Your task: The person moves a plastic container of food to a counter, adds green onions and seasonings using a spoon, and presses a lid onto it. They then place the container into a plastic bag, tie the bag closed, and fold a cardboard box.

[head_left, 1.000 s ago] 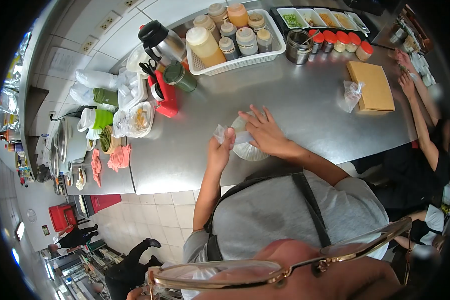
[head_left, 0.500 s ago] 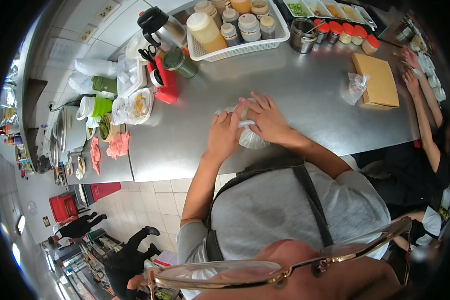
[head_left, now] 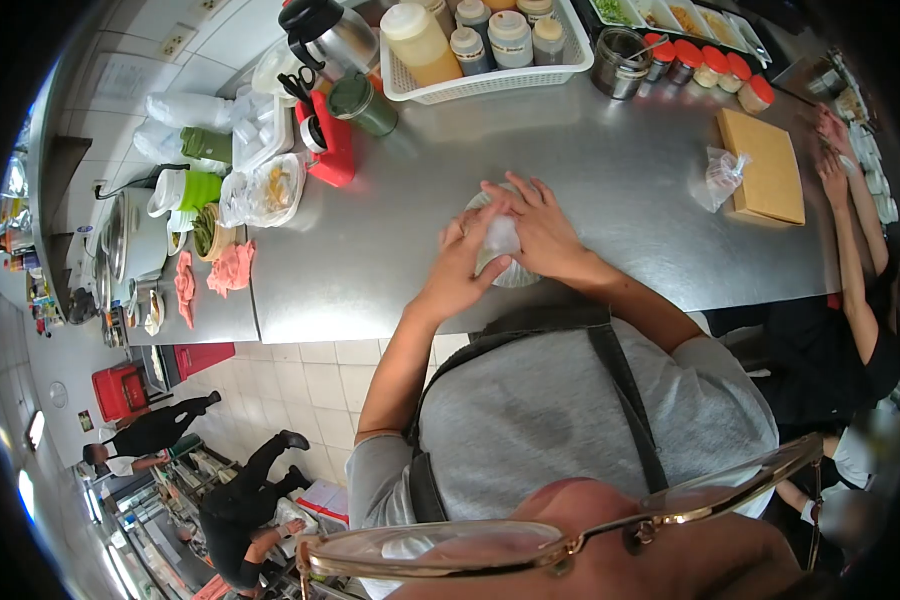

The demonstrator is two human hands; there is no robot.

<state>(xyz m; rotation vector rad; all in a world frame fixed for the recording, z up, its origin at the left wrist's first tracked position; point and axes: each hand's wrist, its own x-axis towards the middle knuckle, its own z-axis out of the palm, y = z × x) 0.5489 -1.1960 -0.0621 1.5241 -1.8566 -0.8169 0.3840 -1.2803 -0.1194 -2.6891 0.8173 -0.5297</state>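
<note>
Bundle of whitish translucent plastic, roundish [head_left: 501, 238], sits on the stainless steel desk [head_left: 610, 205], near the front edge, under both hands. Left hand [head_left: 462, 262] on its left side: thumb spread away from the fingers, thumb tip near the lower part, the fingers reaching over the top. Right hand [head_left: 544, 236] over its right side, palm down, fingers a little apart, tips meeting or overlapping the left fingertips. Can't tell if either hand pinches the plastic; contents not readable.

Past the hands, at the back: white perforated plastic basket [head_left: 490, 89] of squeeze bottles. Right of it, open glass jar with a spoon [head_left: 619, 72], then a row of red-lidded jars [head_left: 711, 67], white containers of chopped food [head_left: 686, 20] behind them.

Left of basket: silver thermos with black top [head_left: 342, 47], dark green lidded container [head_left: 364, 106], red plastic holder with black-handled scissors [head_left: 334, 150]. Pink cloths [head_left: 232, 270] farther left.

Right side: brown cardboard box [head_left: 763, 165], clear plastic bag [head_left: 722, 180] against its left side. Co-worker's hands [head_left: 834, 155] beyond the box.
</note>
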